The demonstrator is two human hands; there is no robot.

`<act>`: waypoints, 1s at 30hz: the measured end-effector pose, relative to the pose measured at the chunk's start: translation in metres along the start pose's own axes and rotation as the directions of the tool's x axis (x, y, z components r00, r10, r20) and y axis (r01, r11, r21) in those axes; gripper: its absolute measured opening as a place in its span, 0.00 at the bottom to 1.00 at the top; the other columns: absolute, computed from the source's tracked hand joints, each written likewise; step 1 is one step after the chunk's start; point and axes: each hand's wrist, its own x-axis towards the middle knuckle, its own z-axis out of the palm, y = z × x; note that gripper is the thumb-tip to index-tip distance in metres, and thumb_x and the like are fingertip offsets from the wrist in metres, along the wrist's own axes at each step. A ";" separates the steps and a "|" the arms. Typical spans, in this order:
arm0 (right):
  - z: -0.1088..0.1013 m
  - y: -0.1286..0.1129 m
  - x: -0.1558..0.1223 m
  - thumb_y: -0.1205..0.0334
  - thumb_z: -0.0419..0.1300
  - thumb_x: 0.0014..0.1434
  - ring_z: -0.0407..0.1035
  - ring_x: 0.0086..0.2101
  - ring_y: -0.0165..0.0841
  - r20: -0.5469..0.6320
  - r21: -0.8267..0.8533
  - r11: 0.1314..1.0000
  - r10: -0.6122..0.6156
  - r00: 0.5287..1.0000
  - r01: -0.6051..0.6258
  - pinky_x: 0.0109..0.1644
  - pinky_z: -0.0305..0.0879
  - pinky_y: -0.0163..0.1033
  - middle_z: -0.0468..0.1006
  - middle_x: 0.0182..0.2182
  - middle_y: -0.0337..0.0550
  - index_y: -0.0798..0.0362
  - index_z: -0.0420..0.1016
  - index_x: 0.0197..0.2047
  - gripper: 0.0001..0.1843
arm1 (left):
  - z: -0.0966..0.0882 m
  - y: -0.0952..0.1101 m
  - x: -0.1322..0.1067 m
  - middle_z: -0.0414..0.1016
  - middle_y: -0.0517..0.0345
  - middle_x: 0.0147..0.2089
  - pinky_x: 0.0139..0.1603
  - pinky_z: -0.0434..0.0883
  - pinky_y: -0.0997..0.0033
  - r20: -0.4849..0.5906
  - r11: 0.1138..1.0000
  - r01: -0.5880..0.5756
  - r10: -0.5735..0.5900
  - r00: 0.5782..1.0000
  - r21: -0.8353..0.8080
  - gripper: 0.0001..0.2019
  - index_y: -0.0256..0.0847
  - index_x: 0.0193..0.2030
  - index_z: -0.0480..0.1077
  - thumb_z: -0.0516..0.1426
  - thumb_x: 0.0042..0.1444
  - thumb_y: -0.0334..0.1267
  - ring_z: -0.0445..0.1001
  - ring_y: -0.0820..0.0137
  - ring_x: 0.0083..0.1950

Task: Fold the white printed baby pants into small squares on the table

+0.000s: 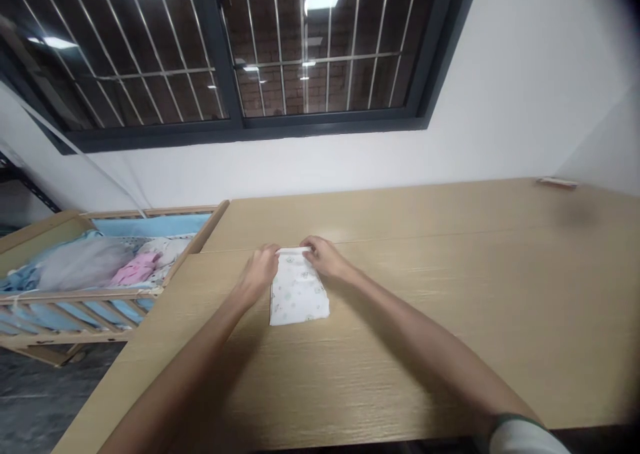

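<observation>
A white cloth (299,294) with a small faint print lies folded on the wooden table (425,334). Its far edge is pinched at both corners. My left hand (261,269) grips the far left corner, fingers closed on the fabric. At the far right corner, my right hand (324,257) pinches the cloth between thumb and fingers. The near part of the cloth rests flat, its lower right corner slightly uneven. Whether it is a garment or a plain piece of fabric I cannot tell.
To the left of the table stands a wooden crib (80,337) with blue lining, holding a pink cloth (137,269) and pale netting (85,264). A barred window (325,117) is in the wall behind. A small flat item (557,183) lies at the far right.
</observation>
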 end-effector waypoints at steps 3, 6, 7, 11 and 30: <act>0.017 0.021 0.010 0.73 0.55 0.62 0.72 0.45 0.37 0.048 -0.052 0.996 0.077 0.996 -0.074 0.52 0.66 0.41 0.79 0.44 0.48 0.56 0.75 0.46 0.12 | 0.018 0.001 0.008 0.79 0.42 0.49 0.49 0.69 0.68 0.019 0.998 0.016 -0.017 1.000 0.060 0.16 0.34 0.51 0.74 0.46 0.67 0.28 0.75 0.62 0.51; 0.021 0.027 0.007 0.72 0.54 0.63 0.70 0.48 0.38 0.065 -0.119 0.990 0.085 0.994 -0.077 0.56 0.65 0.42 0.78 0.46 0.50 0.56 0.75 0.47 0.12 | 0.024 0.008 0.000 0.76 0.37 0.54 0.54 0.67 0.64 0.001 0.992 0.013 -0.013 1.000 0.126 0.16 0.31 0.55 0.70 0.47 0.66 0.28 0.73 0.59 0.55; 0.019 0.025 0.004 0.70 0.53 0.64 0.69 0.50 0.39 0.055 -0.142 0.988 0.069 0.996 -0.060 0.58 0.64 0.44 0.76 0.48 0.52 0.57 0.75 0.50 0.13 | 0.024 0.012 -0.008 0.74 0.36 0.57 0.56 0.67 0.62 -0.011 0.990 0.009 -0.008 1.000 0.142 0.17 0.31 0.57 0.69 0.47 0.67 0.29 0.71 0.57 0.57; 0.008 -0.004 -0.016 0.61 0.50 0.70 0.63 0.59 0.44 0.067 -0.216 0.970 -0.103 0.992 0.115 0.66 0.57 0.51 0.70 0.59 0.58 0.57 0.67 0.62 0.20 | 0.024 0.034 -0.061 0.76 0.39 0.54 0.54 0.70 0.59 0.001 0.965 -0.093 0.096 0.995 0.246 0.17 0.33 0.56 0.70 0.48 0.69 0.39 0.74 0.55 0.53; 0.049 0.018 -0.003 0.41 0.40 0.73 0.36 0.73 0.39 0.521 -0.134 0.917 -0.259 0.814 0.377 0.75 0.30 0.51 0.43 0.75 0.39 0.46 0.45 0.76 0.35 | 0.098 0.028 -0.149 0.71 0.19 0.60 0.54 0.76 0.46 0.054 0.867 -0.255 0.257 0.965 0.428 0.27 0.18 0.59 0.70 0.49 0.68 0.45 0.71 0.42 0.63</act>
